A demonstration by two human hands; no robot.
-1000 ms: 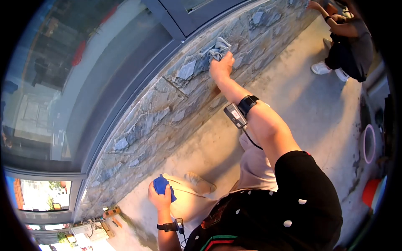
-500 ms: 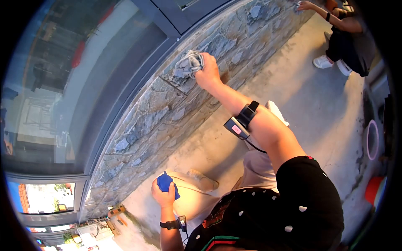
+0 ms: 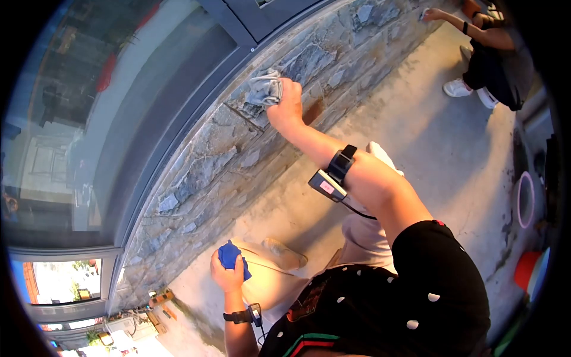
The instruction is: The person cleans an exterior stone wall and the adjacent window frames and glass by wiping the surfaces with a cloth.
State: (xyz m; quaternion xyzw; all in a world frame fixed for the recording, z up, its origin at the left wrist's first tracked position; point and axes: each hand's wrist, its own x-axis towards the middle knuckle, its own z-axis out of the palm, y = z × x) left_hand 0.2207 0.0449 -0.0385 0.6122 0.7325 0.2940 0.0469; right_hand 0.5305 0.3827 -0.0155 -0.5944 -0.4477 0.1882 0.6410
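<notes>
A large glass window (image 3: 148,119) fills the upper left, with a rough stone wall (image 3: 205,172) running diagonally below its frame and a concrete floor (image 3: 440,149) beyond. Near the far end of the wall crouches another person (image 3: 502,65), one arm stretched toward the stones. The right arm (image 3: 380,184) reaches far out to the wall, its elbow only slightly bent, with a black strap (image 3: 341,165) and a small boxy device (image 3: 327,185) on the forearm. The left forearm (image 3: 240,333) points up from the lower edge, a black band (image 3: 238,316) at its wrist. The right hand (image 3: 287,107) has its fingers curled tightly into a crumpled grey cloth (image 3: 263,88), which lies against the wall's upper part, near the window frame. The left hand (image 3: 226,275), beside a trouser leg (image 3: 262,278), grips a smaller bunched blue cloth (image 3: 232,257), thumb across its near side; its other fingers are partly hidden.
</notes>
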